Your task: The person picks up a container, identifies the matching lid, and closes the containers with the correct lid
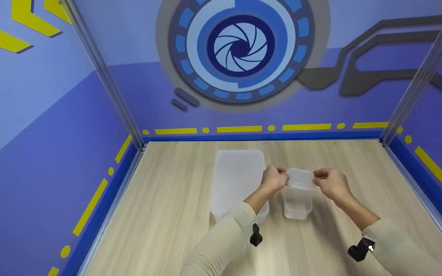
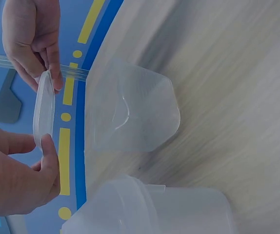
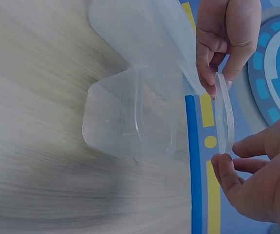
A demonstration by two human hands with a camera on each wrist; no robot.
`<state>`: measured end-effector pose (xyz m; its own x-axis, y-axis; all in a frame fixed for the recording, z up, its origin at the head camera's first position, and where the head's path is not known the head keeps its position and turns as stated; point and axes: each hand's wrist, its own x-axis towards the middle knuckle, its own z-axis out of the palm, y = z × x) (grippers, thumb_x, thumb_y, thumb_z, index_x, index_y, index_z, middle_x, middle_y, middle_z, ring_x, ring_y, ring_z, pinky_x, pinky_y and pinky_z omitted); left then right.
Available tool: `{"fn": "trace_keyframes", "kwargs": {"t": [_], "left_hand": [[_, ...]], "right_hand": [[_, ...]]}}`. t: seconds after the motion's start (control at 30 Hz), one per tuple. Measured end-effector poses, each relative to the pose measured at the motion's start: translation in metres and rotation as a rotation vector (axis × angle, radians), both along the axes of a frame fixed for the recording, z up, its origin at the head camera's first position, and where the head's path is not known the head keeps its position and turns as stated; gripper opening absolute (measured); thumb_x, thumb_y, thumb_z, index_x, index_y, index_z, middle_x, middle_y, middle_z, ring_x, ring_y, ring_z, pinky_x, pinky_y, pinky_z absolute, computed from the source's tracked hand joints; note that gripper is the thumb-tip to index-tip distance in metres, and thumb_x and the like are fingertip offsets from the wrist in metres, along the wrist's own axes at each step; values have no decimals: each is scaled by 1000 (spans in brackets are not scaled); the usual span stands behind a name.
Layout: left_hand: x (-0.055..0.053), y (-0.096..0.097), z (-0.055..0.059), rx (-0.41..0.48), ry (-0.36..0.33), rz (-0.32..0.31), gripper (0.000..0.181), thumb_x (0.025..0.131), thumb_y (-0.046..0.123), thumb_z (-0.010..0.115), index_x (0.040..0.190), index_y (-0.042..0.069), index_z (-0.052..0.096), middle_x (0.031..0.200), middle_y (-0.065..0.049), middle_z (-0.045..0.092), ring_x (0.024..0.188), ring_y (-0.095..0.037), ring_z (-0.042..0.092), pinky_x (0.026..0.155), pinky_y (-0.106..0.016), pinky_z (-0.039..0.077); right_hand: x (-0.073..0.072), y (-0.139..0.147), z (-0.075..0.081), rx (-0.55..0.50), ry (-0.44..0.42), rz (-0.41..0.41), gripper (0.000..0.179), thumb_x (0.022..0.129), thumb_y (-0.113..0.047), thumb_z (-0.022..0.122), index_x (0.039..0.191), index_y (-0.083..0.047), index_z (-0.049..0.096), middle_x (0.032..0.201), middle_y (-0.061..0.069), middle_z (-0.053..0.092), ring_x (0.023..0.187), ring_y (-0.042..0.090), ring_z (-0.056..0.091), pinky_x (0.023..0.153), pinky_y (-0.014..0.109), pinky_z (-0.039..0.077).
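Note:
Between both hands a small translucent plastic lid (image 1: pixel 300 179) is held up, gripped at opposite edges. My left hand (image 1: pixel 274 178) pinches its left edge between thumb and fingers, and my right hand (image 1: pixel 332 184) pinches the right edge. Below the lid, apart from it, a small clear plastic container (image 1: pixel 297 207) stands upright on the table with its top uncovered. Seen edge-on in the left wrist view, the lid (image 2: pixel 44 109) is thin with a raised rim. The right wrist view shows the small container (image 3: pixel 113 117) beneath both hands.
A larger translucent container with a frosted lid (image 1: pixel 238 180) stands just left of the small one, partly behind my left forearm. The wooden table (image 1: pixel 167 214) is bounded by printed blue panels (image 1: pixel 136 88) and metal posts at the back corners.

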<state>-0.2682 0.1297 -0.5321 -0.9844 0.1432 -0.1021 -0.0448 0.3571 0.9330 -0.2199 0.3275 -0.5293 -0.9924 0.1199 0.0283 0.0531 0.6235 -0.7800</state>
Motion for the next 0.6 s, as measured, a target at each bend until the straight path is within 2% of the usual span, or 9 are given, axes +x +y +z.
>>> {"fn": "trace_keyframes", "kwargs": {"t": [0.1, 0.17, 0.37, 0.6], "left_hand": [[0, 0, -1, 6, 5, -24, 23, 93, -5, 69, 114, -4, 76, 87, -1, 69, 74, -10, 66, 70, -22, 57], [0, 0, -1, 32, -15, -34, 21, 93, -6, 68, 114, -5, 75, 85, 0, 67, 70, -10, 65, 67, -22, 57], [2, 0, -4, 91, -79, -51, 18, 95, -8, 67, 113, -5, 71, 88, -2, 64, 73, -12, 65, 68, -24, 59], [3, 0, -4, 6, -76, -65, 18, 94, -7, 67, 110, -1, 71, 90, -3, 66, 66, -9, 61, 60, -20, 55]], "right_hand": [[1, 1, -2, 2, 0, 5, 33, 98, -2, 66, 127, 14, 67, 117, 29, 72, 105, 38, 72, 79, 37, 58], [1, 1, -3, 5, 1, 2, 32, 98, -1, 65, 127, 14, 67, 116, 29, 72, 103, 37, 73, 78, 35, 57], [1, 3, -6, -10, -16, 2, 34, 99, -1, 64, 129, 15, 65, 116, 29, 71, 100, 32, 72, 74, 29, 56], [2, 4, -10, -70, -47, 4, 32, 100, 2, 61, 129, 16, 64, 117, 29, 69, 97, 26, 73, 73, 23, 56]]}}
